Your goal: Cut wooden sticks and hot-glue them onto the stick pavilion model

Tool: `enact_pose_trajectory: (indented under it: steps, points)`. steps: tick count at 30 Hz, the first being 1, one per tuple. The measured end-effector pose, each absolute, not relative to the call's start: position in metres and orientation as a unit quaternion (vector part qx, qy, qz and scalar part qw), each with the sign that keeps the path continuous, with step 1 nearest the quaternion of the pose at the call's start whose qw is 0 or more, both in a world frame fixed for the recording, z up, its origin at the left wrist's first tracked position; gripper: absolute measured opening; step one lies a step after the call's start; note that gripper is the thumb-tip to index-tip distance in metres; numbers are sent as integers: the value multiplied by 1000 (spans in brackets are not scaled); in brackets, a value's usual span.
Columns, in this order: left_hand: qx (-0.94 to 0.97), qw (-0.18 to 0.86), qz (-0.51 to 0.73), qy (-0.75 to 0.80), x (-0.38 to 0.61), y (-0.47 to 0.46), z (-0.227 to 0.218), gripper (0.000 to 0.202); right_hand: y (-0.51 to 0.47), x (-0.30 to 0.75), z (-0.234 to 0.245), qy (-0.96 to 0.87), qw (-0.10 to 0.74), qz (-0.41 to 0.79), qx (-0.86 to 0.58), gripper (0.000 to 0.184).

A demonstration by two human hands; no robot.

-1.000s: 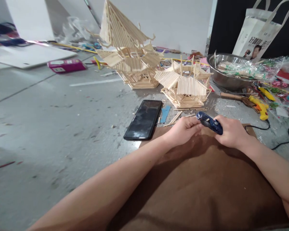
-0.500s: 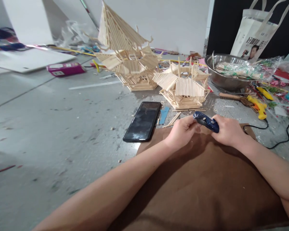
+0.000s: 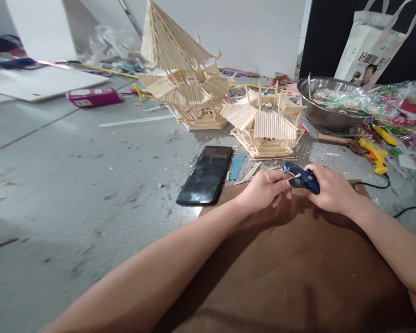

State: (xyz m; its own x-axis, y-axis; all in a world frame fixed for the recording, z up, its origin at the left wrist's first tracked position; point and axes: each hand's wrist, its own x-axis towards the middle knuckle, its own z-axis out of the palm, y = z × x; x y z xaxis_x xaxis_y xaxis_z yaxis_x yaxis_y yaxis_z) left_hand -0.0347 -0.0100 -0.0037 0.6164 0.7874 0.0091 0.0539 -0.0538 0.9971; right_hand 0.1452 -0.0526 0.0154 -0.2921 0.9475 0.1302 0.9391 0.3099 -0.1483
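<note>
My right hand (image 3: pixel 333 187) is closed around a dark blue hand cutter (image 3: pixel 309 180), whose curved head points left. My left hand (image 3: pixel 265 189) pinches a thin wooden stick (image 3: pixel 295 177), and its pale end lies against the cutter's head. Whether the blade touches the stick I cannot tell. Just beyond my hands stands a low pavilion (image 3: pixel 275 127) built of wooden sticks. Behind it to the left rises a taller stick pagoda (image 3: pixel 180 51) with a pointed roof. Several loose sticks (image 3: pixel 252 171) lie between my left hand and the low pavilion.
A black phone (image 3: pixel 206 175) lies left of my hands, by a blue strip (image 3: pixel 236 166). Brown cloth (image 3: pixel 298 263) spreads below my arms. At right are a metal bowl (image 3: pixel 324 115) of bagged sticks, a yellow glue gun (image 3: pixel 376 155) with a cord, and a tote bag (image 3: pixel 370 46).
The cutter has tilted and shifted slightly right in my right hand. My left hand has turned, its thumb and fingers now close to the cutter's head, with more of the stick showing.
</note>
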Motion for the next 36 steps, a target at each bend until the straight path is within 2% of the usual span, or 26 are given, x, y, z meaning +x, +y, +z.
enact_pose_trajectory:
  steps: [3,8,18,26,33,36]
  points:
    - [655,610,311,320,-35,-7,-3,29,-54,144,16,-812,101,22,-575,35]
    - [681,585,309,314,-35,-7,-2,26,-57,140,19,-799,96,21,-594,35]
    - [757,486,324,293,-37,-14,3,29,-57,140,19,-789,77,-12,-610,31]
    - [777,456,322,290,-36,-15,4,30,-54,143,14,-786,99,-39,-608,33]
    - [799,405,354,269,-36,-14,-1,22,-51,149,9,-792,123,-100,-589,43]
    - [798,393,372,265,-36,-14,-5,20,-52,148,11,-793,119,-107,-588,39]
